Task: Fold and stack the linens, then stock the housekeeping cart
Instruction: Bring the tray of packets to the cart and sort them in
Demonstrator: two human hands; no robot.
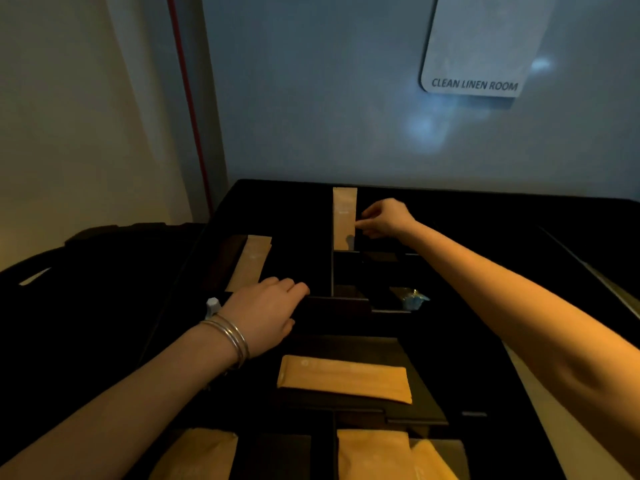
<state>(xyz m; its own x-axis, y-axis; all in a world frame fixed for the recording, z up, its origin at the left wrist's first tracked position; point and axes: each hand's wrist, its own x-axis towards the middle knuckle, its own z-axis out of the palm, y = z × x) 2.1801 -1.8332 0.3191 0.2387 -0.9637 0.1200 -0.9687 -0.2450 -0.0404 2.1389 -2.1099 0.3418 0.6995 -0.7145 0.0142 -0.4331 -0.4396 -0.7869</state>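
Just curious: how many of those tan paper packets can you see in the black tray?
6: far one by the right hand, left, middle, three at the bottom. More may be hidden in the dark.

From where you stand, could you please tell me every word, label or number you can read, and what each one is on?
"CLEAN LINEN ROOM": printed on the grey wall sign, upper right, above the cart.
Tan packet at the right hand: faint print, too blurred to read.
Flat tan packet in the near tray: small pale marks, unreadable.
Nothing else legible.
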